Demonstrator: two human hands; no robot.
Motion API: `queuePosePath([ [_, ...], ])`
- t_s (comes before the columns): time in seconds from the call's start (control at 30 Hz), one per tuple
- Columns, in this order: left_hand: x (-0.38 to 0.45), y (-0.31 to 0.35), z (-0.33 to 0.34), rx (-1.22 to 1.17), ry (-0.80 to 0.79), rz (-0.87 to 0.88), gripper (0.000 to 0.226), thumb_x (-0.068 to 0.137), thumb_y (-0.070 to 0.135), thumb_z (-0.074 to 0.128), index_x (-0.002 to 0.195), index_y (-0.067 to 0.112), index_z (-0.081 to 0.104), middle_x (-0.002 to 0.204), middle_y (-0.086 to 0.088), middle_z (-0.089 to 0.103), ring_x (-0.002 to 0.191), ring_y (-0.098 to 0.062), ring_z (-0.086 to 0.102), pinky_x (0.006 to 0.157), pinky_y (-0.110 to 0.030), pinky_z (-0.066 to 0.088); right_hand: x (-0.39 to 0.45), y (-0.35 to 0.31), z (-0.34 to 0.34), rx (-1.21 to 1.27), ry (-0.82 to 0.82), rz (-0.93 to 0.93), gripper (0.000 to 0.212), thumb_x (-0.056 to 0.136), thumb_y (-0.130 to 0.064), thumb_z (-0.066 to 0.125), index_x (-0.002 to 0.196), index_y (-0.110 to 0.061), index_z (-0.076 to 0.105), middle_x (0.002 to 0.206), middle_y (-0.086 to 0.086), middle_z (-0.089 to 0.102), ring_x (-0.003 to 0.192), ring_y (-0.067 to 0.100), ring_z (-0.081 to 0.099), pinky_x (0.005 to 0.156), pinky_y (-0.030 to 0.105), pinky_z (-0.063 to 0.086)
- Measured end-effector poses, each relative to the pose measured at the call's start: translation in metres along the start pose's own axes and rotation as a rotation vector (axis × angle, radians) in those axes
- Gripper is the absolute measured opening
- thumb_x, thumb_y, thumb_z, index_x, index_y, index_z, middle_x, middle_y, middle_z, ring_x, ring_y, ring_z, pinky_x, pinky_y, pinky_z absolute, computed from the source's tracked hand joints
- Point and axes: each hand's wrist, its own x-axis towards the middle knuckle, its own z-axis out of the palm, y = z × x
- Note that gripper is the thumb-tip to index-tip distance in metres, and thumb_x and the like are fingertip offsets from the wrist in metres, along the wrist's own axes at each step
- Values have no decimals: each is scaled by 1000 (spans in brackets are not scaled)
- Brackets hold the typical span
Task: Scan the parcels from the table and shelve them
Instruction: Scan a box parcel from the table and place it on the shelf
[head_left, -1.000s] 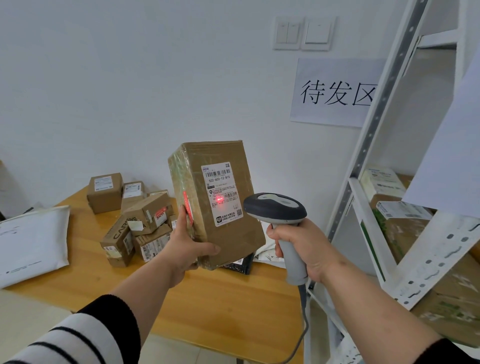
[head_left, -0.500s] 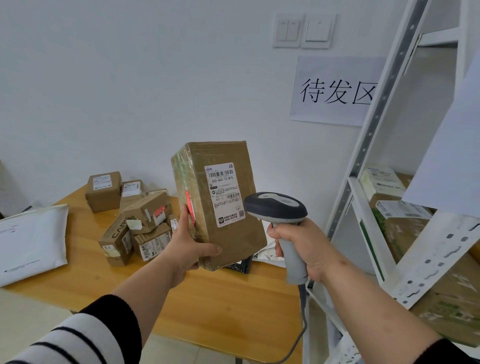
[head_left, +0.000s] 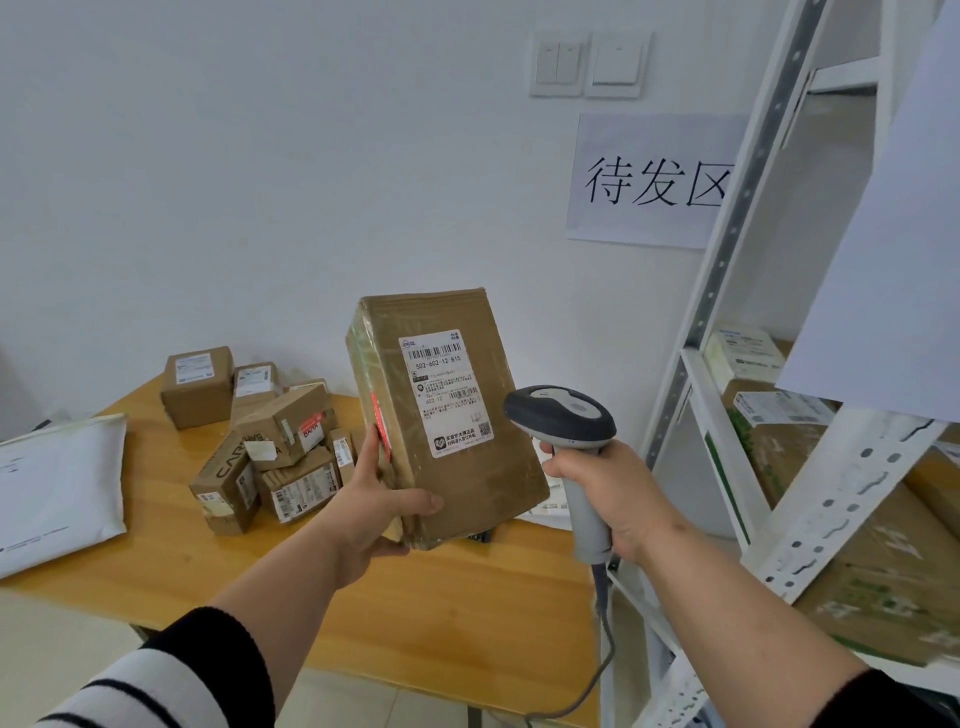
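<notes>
Left hand (head_left: 382, 506): grips the brown parcel (head_left: 447, 415) by its lower left corner, upright, label facing the camera.
Right hand (head_left: 613, 493): wrapped round the handle of the grey scanner (head_left: 561, 415), just right of the parcel.
Scanner head: beside the parcel's right edge.
Small boxes (head_left: 270, 447): heaped on the wooden surface (head_left: 467, 597), left of and beyond the left hand.
Shelf (head_left: 727, 415): right of the right hand, parcels on it.

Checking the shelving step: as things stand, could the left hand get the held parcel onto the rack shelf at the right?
Probably yes, but not directly. The left hand grips the parcel, while the right hand holding the scanner sits between it and the shelf. That shelf already holds boxes.
</notes>
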Motion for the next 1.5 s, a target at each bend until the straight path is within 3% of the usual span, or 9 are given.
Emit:
queuePosePath([
  [0.3, -32, -20, 2, -93, -259, -81, 124, 49, 14, 92, 137, 70, 25, 140, 5, 49, 123, -28, 49, 77, -62, 55, -63, 14, 1, 112, 97, 94, 32, 67, -28, 77, 97, -17, 76, 103, 12, 74, 98, 26, 67, 91, 43, 52],
  [0.5, -79, -46, -2, -118, -341, -168, 116, 45, 15, 93, 128, 71, 33, 127, 2, 60, 118, -28, 54, 82, -66, 52, -126, 28, 11, 206, 151, 177, 35, 67, -27, 77, 100, -16, 71, 96, 11, 69, 86, 27, 65, 74, 42, 55],
  [0.73, -133, -60, 37, -40, -460, -214, 110, 35, 28, 101, 112, 75, 39, 127, 1, 60, 118, -30, 55, 73, -61, 56, -209, 50, -21, 287, 268, 200, 29, 73, -19, 76, 102, -17, 70, 105, 15, 71, 98, 34, 68, 77, 48, 60],
  [0.8, -144, -64, 55, -26, -506, -229, 116, 34, 31, 102, 125, 70, 41, 129, -1, 58, 118, -32, 55, 75, -64, 55, -231, 54, -42, 312, 308, 205, 21, 80, -15, 75, 101, -17, 70, 104, 14, 72, 96, 34, 68, 75, 51, 61],
  [0.97, -180, -76, 122, 108, -602, -268, 108, 47, 47, 96, 136, 61, 35, 133, -3, 54, 120, -36, 53, 80, -69, 51, -290, 75, -102, 287, 387, 275, 20, 85, -16, 72, 105, -15, 68, 109, 19, 68, 96, 41, 67, 71, 53, 61],
  [1.1, -212, -83, 197, 204, -683, -256, 109, 37, 57, 95, 129, 58, 36, 133, 0, 53, 120, -33, 51, 76, -67, 53, -342, 98, -163, 327, 461, 308, 22, 84, -15, 73, 105, -12, 66, 103, 18, 65, 85, 36, 65, 60, 42, 60],
  [1.23, -252, -88, 293, 250, -739, -215, 114, 38, 66, 90, 135, 58, 30, 135, 4, 53, 124, -28, 50, 79, -66, 53, -398, 118, -241, 379, 566, 313, 18, 84, -12, 73, 100, -13, 64, 100, 16, 63, 85, 34, 63, 60, 47, 62],
  [1.4, -299, -88, 412, 348, -781, -119, 117, 44, 76, 80, 143, 60, 19, 140, 8, 47, 127, -26, 48, 86, -60, 54, -454, 138, -333, 421, 704, 301, 25, 86, -13, 70, 109, -13, 62, 110, 18, 62, 97, 37, 62, 75, 56, 60],
  [1.5, -315, -90, 468, 384, -755, -80, 109, 47, 78, 72, 143, 54, 26, 126, 14, 54, 110, -15, 55, 83, -54, 56, -474, 147, -374, 463, 771, 298, 24, 86, -12, 70, 108, -14, 61, 110, 15, 62, 101, 36, 62, 78, 56, 60],
])
